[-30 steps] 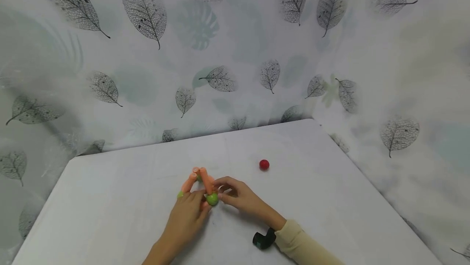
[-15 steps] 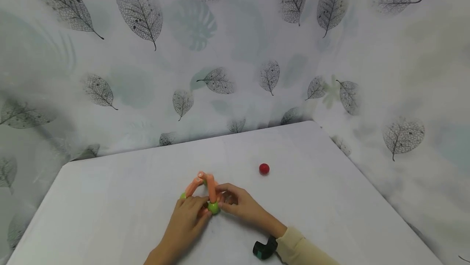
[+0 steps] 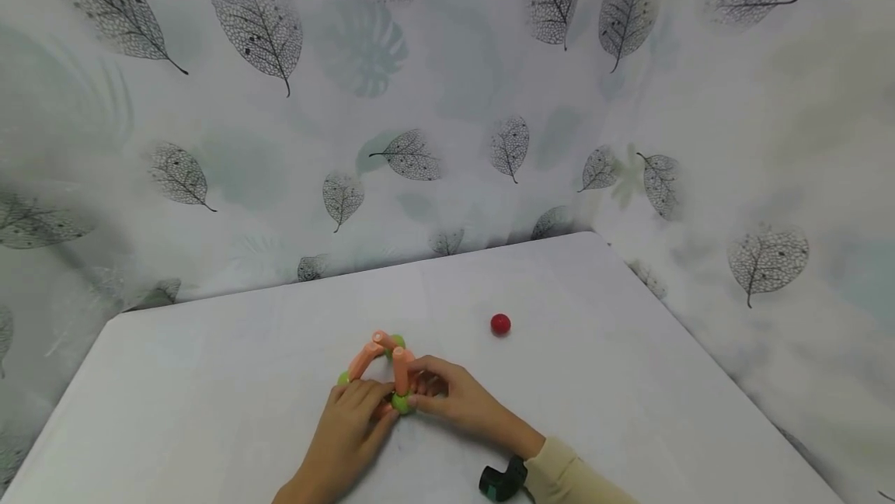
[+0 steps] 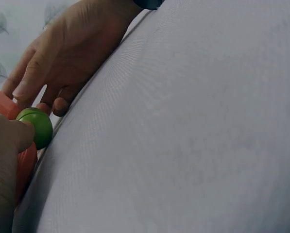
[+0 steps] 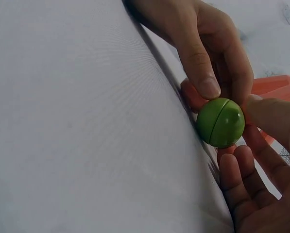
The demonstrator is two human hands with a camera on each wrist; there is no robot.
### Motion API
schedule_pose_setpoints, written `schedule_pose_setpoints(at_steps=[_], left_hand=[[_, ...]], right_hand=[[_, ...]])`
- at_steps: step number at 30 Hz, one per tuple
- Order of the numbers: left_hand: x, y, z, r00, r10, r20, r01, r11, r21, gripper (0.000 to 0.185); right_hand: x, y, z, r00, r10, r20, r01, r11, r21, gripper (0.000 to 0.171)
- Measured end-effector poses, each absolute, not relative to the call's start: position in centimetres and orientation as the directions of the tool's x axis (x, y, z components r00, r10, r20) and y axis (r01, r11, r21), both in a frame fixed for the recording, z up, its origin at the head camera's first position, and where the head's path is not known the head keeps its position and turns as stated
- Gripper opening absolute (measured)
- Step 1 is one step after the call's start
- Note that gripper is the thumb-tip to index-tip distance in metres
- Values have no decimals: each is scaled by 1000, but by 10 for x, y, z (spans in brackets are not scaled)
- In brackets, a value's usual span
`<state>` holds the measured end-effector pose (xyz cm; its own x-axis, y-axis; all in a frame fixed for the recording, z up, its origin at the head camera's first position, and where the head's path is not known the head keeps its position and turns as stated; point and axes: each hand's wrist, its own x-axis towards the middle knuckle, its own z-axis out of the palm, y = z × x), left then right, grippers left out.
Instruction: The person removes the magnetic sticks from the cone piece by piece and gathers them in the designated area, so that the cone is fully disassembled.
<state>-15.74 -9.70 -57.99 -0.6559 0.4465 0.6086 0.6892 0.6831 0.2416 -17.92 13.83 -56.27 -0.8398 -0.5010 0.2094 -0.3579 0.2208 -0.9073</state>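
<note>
Orange rods and green balls form a frame in the head view. My left hand [image 3: 349,426] grips its near left side, thumb at the near green ball [image 3: 402,403], a lower orange rod partly hidden under the fingers. My right hand [image 3: 457,397] pinches an upright orange rod [image 3: 400,368] that stands on that ball. Another orange rod [image 3: 363,361] leans inward from the left green ball [image 3: 343,377]; a far green ball [image 3: 397,341] shows behind. In the right wrist view, the near green ball [image 5: 220,123], with a seam around it, sits between both hands.
A red ball [image 3: 499,324] lies apart on the white table [image 3: 594,349], behind and right of the hands. A black curved device [image 3: 498,482] is at the right wrist. Leaf-patterned curtain [image 3: 454,100] hangs along the table's back and right edges.
The upright rod's top has swung away from the left rod and toward me, leaving more of the far green ball showing. Both hands stay near the same joint; the view has shifted slightly.
</note>
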Motion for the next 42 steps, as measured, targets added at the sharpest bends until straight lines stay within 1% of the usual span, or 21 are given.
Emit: schedule_pose_setpoints(at_steps=[7, 9, 13, 16, 18, 21, 29, 36, 42], left_hand=[[-156, -95, -578, -652, 439, 618, 699, 663, 266, 37], [-156, -94, -578, -653, 438, 617, 699, 662, 271, 37], [-157, -94, -579, -644, 439, 626, 704, 660, 261, 36], [-156, -95, -579, -659, 440, 610, 696, 665, 272, 35], [-155, -96, -579, -679, 439, 588, 684, 669, 291, 35], [-154, -96, -579, -695, 437, 571, 677, 664, 316, 35], [-155, -96, -580, -680, 435, 590, 690, 650, 317, 35], [-153, -96, -579, -697, 430, 574, 674, 666, 319, 33], [-155, -97, -579, -676, 433, 597, 681, 676, 281, 36]], right_hand=[[-178, 141, -563, -826, -516, 226, -373, 200, -906, 28], [-178, 141, -562, -819, -522, 236, -384, 195, -902, 28], [-179, 141, -563, -784, -543, 300, -452, 168, -876, 33], [-179, 140, -565, -756, -557, 345, -498, 145, -855, 34], [-179, 139, -565, -750, -560, 352, -501, 135, -855, 31], [-179, 138, -565, -756, -559, 340, -485, 130, -865, 26], [-177, 138, -563, -801, -507, 318, -473, 212, -855, 18], [-177, 140, -563, -805, -509, 306, -488, 272, -830, 16], [-178, 140, -560, -806, -504, 311, -509, 320, -799, 12]])
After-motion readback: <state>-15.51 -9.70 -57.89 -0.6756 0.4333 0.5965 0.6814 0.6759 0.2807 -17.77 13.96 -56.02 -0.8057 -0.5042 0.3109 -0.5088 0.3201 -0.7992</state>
